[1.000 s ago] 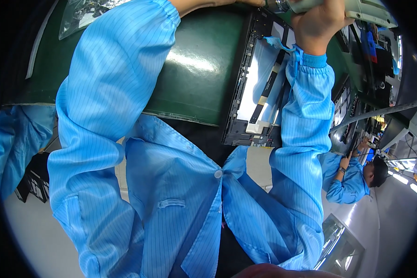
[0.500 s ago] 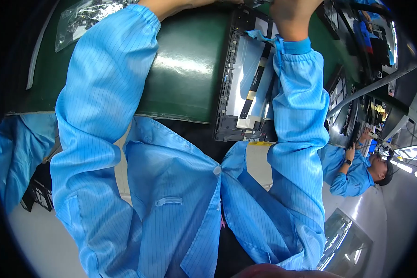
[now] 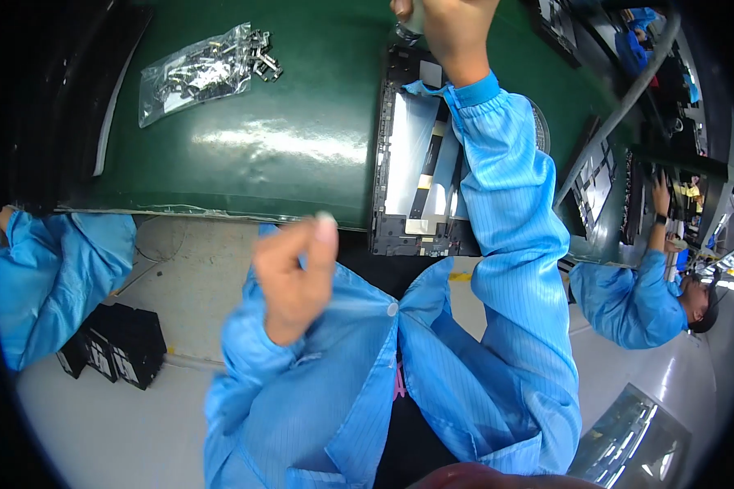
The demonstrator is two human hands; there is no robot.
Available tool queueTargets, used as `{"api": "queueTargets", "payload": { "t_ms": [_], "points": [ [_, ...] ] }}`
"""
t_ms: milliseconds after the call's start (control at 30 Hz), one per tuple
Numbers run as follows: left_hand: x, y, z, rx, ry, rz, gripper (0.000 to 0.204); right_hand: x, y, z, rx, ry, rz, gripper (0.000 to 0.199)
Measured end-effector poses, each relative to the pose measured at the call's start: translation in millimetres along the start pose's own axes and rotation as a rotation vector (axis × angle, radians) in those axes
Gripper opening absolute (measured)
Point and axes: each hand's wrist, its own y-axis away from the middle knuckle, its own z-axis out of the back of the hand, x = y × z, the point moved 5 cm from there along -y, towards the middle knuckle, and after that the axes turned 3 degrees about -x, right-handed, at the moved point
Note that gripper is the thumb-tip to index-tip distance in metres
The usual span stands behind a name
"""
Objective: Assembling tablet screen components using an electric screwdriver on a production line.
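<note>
My left hand [image 3: 294, 273] is off the table, in front of my chest, with its fingers curled in and one whitish fingertip pointing up. It is blurred, and anything inside it is hidden. At the top edge my right hand [image 3: 461, 33] closes around a pale object with a dark, glassy lower end [image 3: 408, 33]; the picture edge cuts it off. Under my right wrist lies a flat black device housing [image 3: 387, 232] with a silvery inner panel and black and tan strips. My right sleeve covers part of its right side.
A clear plastic bag [image 3: 192, 77] of small metal parts lies on the green table [image 3: 302, 183], several parts spilling out. Black panels [image 3: 599, 183] stand at right near a grey cable [image 3: 628, 98]. Co-workers sit at right [image 3: 644, 306] and left [image 3: 65, 285]. Black boxes [image 3: 130, 342] are on the floor.
My left hand has come back from the far part of the table to my chest. My right hand has shifted slightly left and farther away. The bag now shows in full.
</note>
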Motion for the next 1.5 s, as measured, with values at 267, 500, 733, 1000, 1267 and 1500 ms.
{"api": "queueTargets", "payload": {
  "t_ms": [267,500,733,1000,1267,1500],
  "points": [
    [53,32,-74,0.311,0.921,0.882,0.053,11,3,10,-0.147,-0.087,-0.074,0.023],
    [11,61,-42,0.214,0.717,0.813,0.048,94,27,133,-0.206,0.227,-0.023,0.028],
    [4,23,-26,0.107,0.230,0.577,0.039,116,56,245,-0.375,0.375,-0.162,0.032],
    [-34,-254,-98,0.219,0.378,0.183,0.037,89,52,296,-0.496,0.561,-0.082,0.038],
    [70,-465,-99,0.154,0.039,0.263,0.043,81,53,313,-0.518,0.567,0.059,0.025],
    [-17,-439,-247,0.116,-0.662,-0.561,0.070,78,54,307,-0.498,0.568,0.083,0.021]
  ]
}}
